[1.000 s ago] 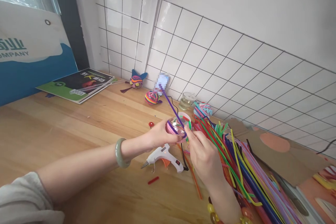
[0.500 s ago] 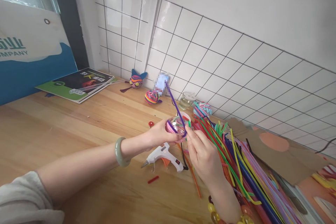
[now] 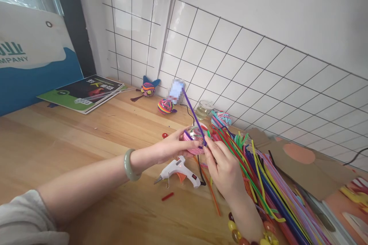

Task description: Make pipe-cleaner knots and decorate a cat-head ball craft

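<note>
My left hand grips a clear round ball partly wrapped in pink pipe cleaner, held just above the wooden table. My right hand pinches a purple pipe cleaner against the ball's right side; its free end sticks up and to the left. A jade bangle circles my left wrist and a beaded bracelet my right.
A white glue gun lies under my hands, with a red stick near it. A heap of coloured pipe cleaners spreads to the right beside cardboard. Two striped balls, a glass jar and a booklet sit along the tiled wall.
The purple pipe cleaner's free end has swung more upright and to the right. My right fingers have shifted up the ball's side. The view has drifted slightly.
</note>
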A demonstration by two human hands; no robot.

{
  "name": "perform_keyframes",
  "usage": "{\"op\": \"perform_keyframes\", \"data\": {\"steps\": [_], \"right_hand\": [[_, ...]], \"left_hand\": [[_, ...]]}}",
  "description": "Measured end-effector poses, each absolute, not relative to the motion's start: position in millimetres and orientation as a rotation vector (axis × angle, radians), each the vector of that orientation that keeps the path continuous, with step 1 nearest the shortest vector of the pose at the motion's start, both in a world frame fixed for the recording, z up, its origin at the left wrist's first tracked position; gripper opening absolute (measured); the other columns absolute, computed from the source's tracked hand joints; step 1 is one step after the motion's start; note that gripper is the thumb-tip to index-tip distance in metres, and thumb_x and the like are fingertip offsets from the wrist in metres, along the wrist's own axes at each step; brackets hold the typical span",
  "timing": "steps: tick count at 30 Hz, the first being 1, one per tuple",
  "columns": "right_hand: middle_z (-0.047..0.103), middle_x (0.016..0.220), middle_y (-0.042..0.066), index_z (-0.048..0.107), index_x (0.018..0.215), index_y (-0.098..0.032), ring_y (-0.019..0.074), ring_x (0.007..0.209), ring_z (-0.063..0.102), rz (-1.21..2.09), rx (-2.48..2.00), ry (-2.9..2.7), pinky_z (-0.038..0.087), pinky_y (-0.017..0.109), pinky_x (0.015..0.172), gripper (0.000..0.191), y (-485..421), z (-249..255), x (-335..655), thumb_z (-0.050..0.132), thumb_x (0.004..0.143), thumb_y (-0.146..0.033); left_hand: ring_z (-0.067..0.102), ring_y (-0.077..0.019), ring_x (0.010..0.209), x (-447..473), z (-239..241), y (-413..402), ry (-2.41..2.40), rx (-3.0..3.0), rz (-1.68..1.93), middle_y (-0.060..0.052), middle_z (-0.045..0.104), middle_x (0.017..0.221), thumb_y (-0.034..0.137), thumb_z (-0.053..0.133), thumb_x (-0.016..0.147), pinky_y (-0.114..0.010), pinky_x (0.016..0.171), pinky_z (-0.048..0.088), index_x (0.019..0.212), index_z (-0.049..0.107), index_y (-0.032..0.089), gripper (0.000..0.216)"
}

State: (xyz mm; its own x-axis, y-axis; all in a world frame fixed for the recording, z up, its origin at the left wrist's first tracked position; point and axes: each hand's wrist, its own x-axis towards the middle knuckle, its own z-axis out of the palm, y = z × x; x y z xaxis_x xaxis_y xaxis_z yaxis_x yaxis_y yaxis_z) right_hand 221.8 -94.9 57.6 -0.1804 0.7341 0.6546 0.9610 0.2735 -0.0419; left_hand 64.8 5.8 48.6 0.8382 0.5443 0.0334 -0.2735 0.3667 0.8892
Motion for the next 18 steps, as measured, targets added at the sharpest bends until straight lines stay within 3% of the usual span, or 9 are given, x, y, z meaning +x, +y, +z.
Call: {"op": "perform_keyframes", "data": {"steps": [8,13,15,18], "right_hand": [[0.064,0.093,0.011,0.053,0.128,-0.017,0.0208,0.082,0.063,-0.396,-1.555,-1.961,0.052,0.035,0.073,0.035,-96,59,220,0.042,0.095,-0.021],[0.064,0.096,0.009,0.049,0.130,-0.019,0.0155,0.070,0.064,-0.156,-1.554,-1.760,0.053,0.032,0.070,0.037,-97,59,221,0.042,0.095,-0.026],[0.063,0.093,0.007,0.053,0.123,-0.019,0.0128,0.063,0.062,-0.086,-1.535,-1.644,0.052,0.028,0.064,0.032,-99,61,220,0.045,0.093,-0.029],[0.060,0.068,0.001,0.062,0.092,-0.018,0.0115,0.053,0.056,0.016,-1.580,-1.569,0.046,0.024,0.055,0.023,-102,65,218,0.047,0.092,-0.036]], "left_hand": [[0.064,-0.0144,0.082,67,49,5,0.335,1.101,0.578,-0.006,0.065,0.097,0.028,0.079,0.066,-0.026,0.071,0.050,0.120,0.055,0.019,0.059],[0.063,-0.0120,0.074,67,44,13,0.331,1.060,0.582,-0.007,0.066,0.095,0.032,0.074,0.072,-0.022,0.063,0.050,0.120,0.055,0.019,0.054],[0.063,-0.0114,0.073,67,42,17,0.296,0.997,0.577,-0.008,0.066,0.095,0.034,0.072,0.075,-0.022,0.064,0.052,0.117,0.056,0.018,0.048],[0.064,-0.0124,0.074,65,41,25,0.259,0.892,0.554,-0.009,0.067,0.094,0.036,0.069,0.078,-0.025,0.070,0.053,0.106,0.061,0.014,0.036]]}}
